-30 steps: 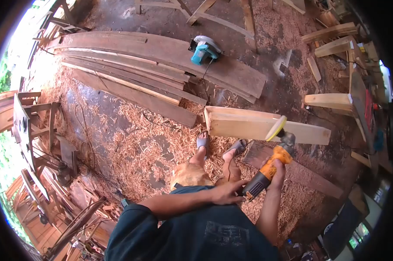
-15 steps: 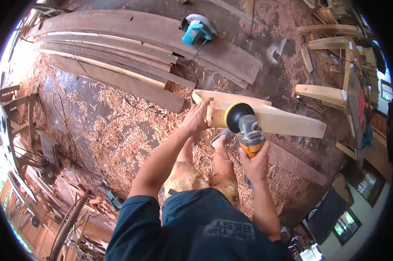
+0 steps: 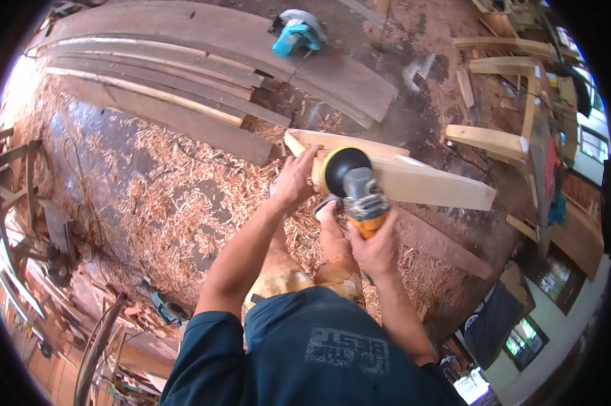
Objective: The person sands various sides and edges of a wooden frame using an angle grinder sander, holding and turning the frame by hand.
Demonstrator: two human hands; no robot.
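Head view: our right grip (image 3: 376, 245) clamps the sander (image 3: 363, 193) over the wood (image 3: 444, 185); our left grip (image 3: 294, 180) touches one end, whether clamped we cannot tell.

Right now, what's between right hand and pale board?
In the head view, the power tool that the right hand grips, its black disc nearest the board.

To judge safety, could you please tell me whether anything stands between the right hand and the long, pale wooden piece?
Yes, the orange and grey power tool in the right hand does: its round black, yellow-edged pad is over the left part of the wooden piece. Nothing else visible intervenes.
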